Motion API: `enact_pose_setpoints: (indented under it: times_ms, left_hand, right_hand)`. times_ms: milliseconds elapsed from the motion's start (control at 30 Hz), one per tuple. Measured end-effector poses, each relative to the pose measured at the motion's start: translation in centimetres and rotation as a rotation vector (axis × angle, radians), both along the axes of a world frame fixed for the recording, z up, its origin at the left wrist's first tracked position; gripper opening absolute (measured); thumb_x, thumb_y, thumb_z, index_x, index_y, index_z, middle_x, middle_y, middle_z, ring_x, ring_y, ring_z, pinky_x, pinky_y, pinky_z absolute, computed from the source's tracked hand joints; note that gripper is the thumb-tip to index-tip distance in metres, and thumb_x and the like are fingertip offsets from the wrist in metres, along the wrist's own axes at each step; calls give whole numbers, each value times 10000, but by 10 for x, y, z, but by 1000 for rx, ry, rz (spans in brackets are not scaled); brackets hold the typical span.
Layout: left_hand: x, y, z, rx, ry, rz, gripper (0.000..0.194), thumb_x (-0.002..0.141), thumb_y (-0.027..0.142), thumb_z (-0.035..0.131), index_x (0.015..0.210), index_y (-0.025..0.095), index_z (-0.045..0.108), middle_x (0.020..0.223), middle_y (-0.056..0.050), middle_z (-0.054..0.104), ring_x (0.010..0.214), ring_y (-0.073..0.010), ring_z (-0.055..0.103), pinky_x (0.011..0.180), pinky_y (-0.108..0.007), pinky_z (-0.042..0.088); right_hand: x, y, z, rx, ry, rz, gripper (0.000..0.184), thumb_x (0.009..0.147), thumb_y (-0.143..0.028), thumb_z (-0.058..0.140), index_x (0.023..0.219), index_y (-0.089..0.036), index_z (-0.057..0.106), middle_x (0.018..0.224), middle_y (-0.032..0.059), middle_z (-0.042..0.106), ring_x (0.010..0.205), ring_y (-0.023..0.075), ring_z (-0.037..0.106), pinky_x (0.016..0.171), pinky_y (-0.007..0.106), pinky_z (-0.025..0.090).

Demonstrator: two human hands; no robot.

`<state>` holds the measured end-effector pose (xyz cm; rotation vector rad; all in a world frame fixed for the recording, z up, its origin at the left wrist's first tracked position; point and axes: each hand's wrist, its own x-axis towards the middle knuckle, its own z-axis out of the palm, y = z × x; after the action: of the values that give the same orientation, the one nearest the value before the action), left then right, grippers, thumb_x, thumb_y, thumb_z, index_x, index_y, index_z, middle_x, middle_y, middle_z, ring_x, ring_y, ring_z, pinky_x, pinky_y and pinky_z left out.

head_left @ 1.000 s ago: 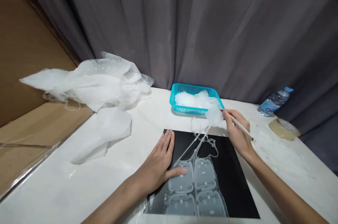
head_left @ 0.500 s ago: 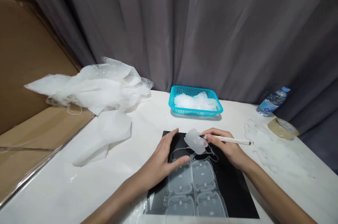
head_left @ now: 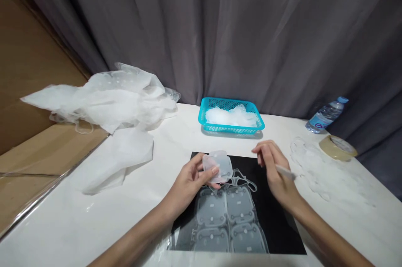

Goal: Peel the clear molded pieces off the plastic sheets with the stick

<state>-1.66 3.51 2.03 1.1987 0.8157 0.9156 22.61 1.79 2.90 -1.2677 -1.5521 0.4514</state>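
Observation:
My left hand pinches a small translucent silicone piece just above the far edge of a black mat. On the mat lies a translucent sheet of several such pieces still joined together. My right hand hovers to the right of the piece, fingers curled around a thin white stick tool.
A turquoise basket of translucent pieces stands behind the mat. Crumpled white plastic lies at the left by cardboard. A water bottle, a tape roll and clear scraps sit at the right. A grey curtain hangs behind.
The right hand pulled a piece off the stretched sheet near the basket and brought it back to the mat. The left hand lifted off the sheet and took hold of the piece.

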Motion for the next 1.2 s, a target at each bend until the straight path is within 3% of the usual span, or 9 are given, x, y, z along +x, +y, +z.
enact_pose_setpoints:
  times_ms: [100,200,333,467,567,800,1067,1200]
  left_hand:
    - [1,-7,3,-60,-22,67,297,928,413,793,1009,170,641,911,-29,705,809,-167,684,738,-267,603]
    - [2,-14,3,-105,-72,116,291,935,401,797,961,174,615,844,6,686,767,-123,638,759,-217,542]
    - [1,-18,-1,-127,-109,132,266,967,392,769,990,184,604,875,10,666,850,-136,620,804,-216,494]
    - [-1,-15,-8,-113,-102,150,263,974,406,759,1020,199,604,903,8,650,871,-148,608,814,-234,486]
    - [-2,-12,-11,-92,-86,152,252,981,406,749,990,204,598,869,20,627,833,-137,592,771,-217,475]
    - [0,-12,-10,-89,-135,82,406,790,234,931,998,202,585,885,37,631,841,-120,606,777,-197,496]
    - [-1,-14,-7,-127,-122,66,394,789,246,929,983,180,591,872,19,640,802,-117,595,738,-204,492]
    - [0,-16,-3,-131,-94,69,390,806,279,915,997,191,586,886,18,641,808,-126,596,741,-212,492]
  right_hand:
    - [-21,-22,-9,63,-198,77,380,1090,-315,499,721,-225,509,669,-15,514,641,160,489,628,300,372]
    - [-45,-36,-19,98,-283,123,355,1013,-303,659,700,-214,518,643,-24,548,614,141,508,634,296,365]
    - [-65,-37,-26,-41,-112,101,193,957,-345,732,856,-206,644,707,-20,605,619,137,540,615,275,392]
    - [-72,-33,-27,-294,154,152,245,963,-422,701,844,-208,694,696,-18,600,565,124,486,514,253,355]
    - [-72,-34,-26,-365,240,173,267,961,-436,683,832,-203,693,683,-21,587,537,115,452,494,250,346]
    - [-62,-34,-21,-171,19,186,255,1000,-293,594,759,-210,603,677,-20,550,611,135,478,570,262,346]
    - [-50,-30,-14,31,-243,193,289,1016,-171,525,730,-208,544,659,-20,540,639,149,457,622,292,316]
    - [-47,-28,-11,32,-274,182,278,1015,-166,531,742,-212,554,666,-18,558,637,153,462,627,300,314]
